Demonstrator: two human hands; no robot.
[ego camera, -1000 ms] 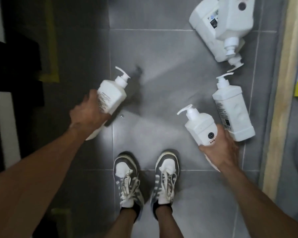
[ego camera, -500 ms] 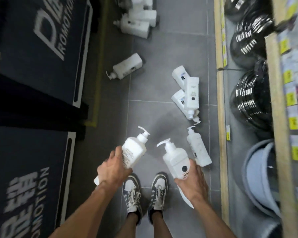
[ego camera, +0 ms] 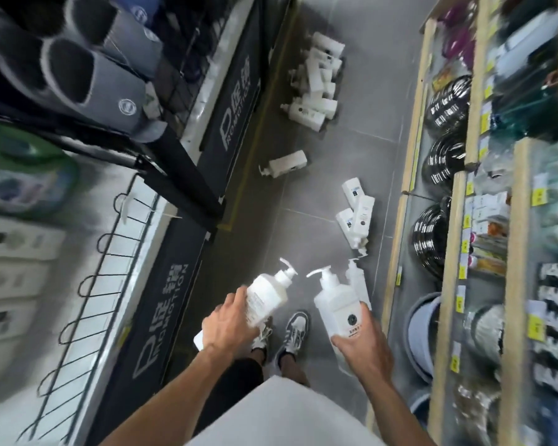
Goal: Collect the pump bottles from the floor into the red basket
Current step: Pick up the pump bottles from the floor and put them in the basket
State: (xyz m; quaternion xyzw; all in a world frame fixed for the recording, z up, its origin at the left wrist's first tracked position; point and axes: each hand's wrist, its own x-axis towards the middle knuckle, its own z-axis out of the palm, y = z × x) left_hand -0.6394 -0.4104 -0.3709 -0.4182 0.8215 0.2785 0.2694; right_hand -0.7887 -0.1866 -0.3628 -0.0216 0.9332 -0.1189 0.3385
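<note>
Since half a second ago the view has lifted and swung up the aisle. The far pile (ego camera: 316, 88) of bottles now shows whole, goods on the left wire rack (ego camera: 87, 284) have come in, and a white shirt (ego camera: 287, 413) fills the bottom edge. The grips are unchanged. The left hand (ego camera: 227, 323) stays wrapped round the left bottle's (ego camera: 268, 292) lower body, pump pointing up and away. The right hand (ego camera: 361, 346) stays clasped round the base of the right bottle (ego camera: 337, 304), pump up, dot label facing the camera. Both bottles are off the floor (ego camera: 319, 175), above the shoes (ego camera: 293, 329), and sit closer together than before.

The bottles on the floor have not moved:
- The floor bottle (ego camera: 358, 283) lies just behind the right bottle, near the shelf (ego camera: 461, 239).
- The trio (ego camera: 356, 214) is stacked crosswise just beyond it.
- The lone bottle (ego camera: 285, 163) lies on its side toward the left, near the yellow floor line.
- The pile is at the far end.

The aisle is narrow. Dark banners (ego camera: 161, 317) and the rack close the left side. The wooden shelf edge closes the right, with hose coils (ego camera: 432, 230) and a grey bucket (ego camera: 422, 333) on the bottom tier. The bare floor strip runs down the middle, between the lone bottle and the trio. The edges of the frame are motion-blurred.
</note>
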